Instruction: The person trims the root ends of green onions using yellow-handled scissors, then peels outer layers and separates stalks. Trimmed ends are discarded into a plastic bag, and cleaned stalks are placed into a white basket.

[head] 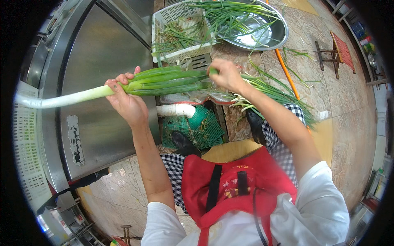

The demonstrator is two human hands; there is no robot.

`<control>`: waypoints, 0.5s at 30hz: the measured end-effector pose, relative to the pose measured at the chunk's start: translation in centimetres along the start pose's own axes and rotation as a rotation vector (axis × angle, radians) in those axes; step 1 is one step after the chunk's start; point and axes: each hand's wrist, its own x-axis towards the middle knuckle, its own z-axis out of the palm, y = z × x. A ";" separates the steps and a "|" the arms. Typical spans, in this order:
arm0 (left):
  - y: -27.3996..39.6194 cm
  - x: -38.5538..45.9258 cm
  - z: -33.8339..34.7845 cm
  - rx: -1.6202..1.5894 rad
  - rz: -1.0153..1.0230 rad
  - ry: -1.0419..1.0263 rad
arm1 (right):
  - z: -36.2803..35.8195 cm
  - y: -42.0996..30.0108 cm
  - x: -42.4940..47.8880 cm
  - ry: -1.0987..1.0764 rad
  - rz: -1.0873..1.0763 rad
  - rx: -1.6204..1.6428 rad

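My left hand (pixel 127 98) grips a large leek-like green onion (pixel 166 80) where its white shaft splits into green leaves. The long white shaft reaches left across the steel cabinet front. At the leaf ends, my right hand (pixel 227 76) is curled around a leaf tip, slightly blurred. Below and right of that hand, a bundle of thin scallions (pixel 271 92) lies on the floor with white ends toward me. A clear plastic bag (pixel 190 97) with a red edge lies under the leaves, partly hidden by them.
A white plastic basket (pixel 160 33) holds green trimmings. Beside it stands a steel basin (pixel 284 33) with scallions across it. An orange pole (pixel 286 72) lies on the tiles near a folding stool (pixel 341 52). Green mesh (pixel 212 132) and a white pipe (pixel 167 110) are by my feet, next to the steel cabinet (pixel 101 129).
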 end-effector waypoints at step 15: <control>-0.5 -2.2 3.8 -0.095 -0.003 0.115 | 1.2 -1.7 0.3 0.132 -0.103 0.101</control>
